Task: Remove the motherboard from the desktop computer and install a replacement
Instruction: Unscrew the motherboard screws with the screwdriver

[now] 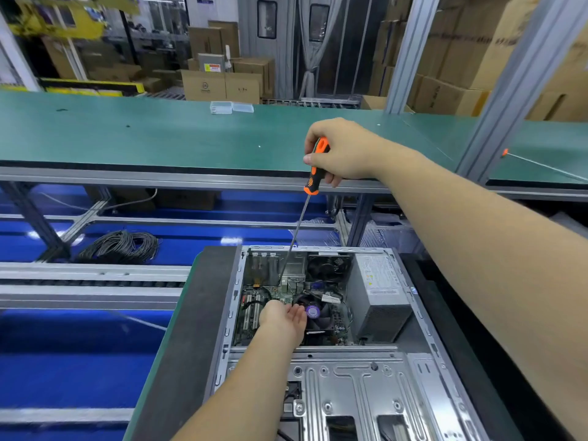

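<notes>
An open desktop computer case (pixel 350 374) lies on its side on a dark mat. Inside it sits the green motherboard (pixel 254 300) with a black CPU fan (pixel 319 313) and a grey power supply (pixel 378 297) to the right. My right hand (pixel 342 152) grips the orange-and-black handle of a long screwdriver (pixel 297 224). Its tip reaches down to the motherboard's far edge near the rear panel. My left hand (pixel 281 319) lies inside the case with fingers stretched out, touching the board beside the fan.
A green workbench (pixel 159 138) runs across behind the case, with clear plastic boxes (pixel 231 107) on it. A second screwdriver (pixel 541 165) lies at the far right. A cable coil (pixel 119 246) sits below on blue flooring. Cardboard boxes stand behind.
</notes>
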